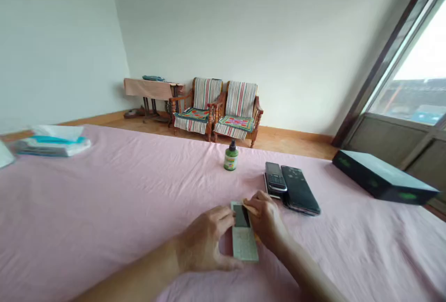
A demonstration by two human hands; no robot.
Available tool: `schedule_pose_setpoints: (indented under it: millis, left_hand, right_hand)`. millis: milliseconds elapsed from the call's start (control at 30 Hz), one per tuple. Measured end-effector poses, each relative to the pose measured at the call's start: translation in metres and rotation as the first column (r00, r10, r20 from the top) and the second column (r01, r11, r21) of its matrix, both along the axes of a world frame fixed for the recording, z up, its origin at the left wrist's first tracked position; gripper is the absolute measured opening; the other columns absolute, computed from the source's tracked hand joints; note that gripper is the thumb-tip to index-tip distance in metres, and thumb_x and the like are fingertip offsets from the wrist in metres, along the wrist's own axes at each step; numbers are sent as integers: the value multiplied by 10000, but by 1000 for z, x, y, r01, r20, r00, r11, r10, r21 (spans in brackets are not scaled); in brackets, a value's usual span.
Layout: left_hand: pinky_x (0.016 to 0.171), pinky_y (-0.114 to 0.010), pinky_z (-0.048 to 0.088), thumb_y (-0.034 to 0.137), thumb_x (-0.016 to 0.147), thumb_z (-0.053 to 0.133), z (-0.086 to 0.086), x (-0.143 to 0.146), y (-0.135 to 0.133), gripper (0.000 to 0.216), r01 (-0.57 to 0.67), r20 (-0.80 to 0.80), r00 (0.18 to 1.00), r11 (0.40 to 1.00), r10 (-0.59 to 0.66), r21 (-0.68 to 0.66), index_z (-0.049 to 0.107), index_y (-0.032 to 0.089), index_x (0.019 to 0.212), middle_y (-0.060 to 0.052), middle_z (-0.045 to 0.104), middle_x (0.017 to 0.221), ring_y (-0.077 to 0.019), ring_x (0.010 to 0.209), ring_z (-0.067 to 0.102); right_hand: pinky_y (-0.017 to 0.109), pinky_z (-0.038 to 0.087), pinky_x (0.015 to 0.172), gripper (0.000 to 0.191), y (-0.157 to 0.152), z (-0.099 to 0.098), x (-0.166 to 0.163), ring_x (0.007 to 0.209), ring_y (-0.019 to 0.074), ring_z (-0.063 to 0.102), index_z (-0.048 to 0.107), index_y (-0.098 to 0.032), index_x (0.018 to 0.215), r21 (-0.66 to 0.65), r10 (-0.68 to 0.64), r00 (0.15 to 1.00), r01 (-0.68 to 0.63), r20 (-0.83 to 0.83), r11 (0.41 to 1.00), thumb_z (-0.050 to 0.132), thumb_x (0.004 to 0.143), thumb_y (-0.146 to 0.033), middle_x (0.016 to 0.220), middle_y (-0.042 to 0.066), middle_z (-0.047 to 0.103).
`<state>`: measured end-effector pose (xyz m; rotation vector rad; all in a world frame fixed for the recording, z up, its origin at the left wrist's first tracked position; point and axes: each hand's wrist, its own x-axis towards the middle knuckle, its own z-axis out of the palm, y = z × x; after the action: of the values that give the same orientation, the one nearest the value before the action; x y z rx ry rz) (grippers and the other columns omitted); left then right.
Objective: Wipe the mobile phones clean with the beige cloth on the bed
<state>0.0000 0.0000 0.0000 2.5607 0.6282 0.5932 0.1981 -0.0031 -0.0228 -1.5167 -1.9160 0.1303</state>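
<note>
A small white keypad phone (243,241) lies on the pink sheet (104,200) close in front of me. My left hand (205,241) grips its left edge with thumb and fingers. My right hand (266,220) is closed in a pinch on a small tan strip or stick (250,208), pressed against the phone's dark screen. What the strip is I cannot make out. Just beyond my right hand lie two dark phones (291,188) side by side. A small green bottle (231,155) with a black cap stands upright behind them.
A black box (383,176) rests at the right edge of the sheet near the window. Folded white and teal cloths (52,141) lie at the far left. Two striped wooden armchairs (218,109) and a small table (153,90) stand against the far wall.
</note>
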Motion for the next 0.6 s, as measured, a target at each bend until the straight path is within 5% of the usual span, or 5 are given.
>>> schedule_pose_setpoints:
  millis: [600]
  left_hand:
    - [882,-375,465,475,610,806,0,0,3,626,-24,-10,1000,999,24,21,597,145,1099,-101,634,1058,-274,960,582]
  right_hand:
    - [209,347,553,226,-1,0,5,586,115,540,660,-163,588,-66,13,992,-22,-123,998,536,754,-72,637,8,567]
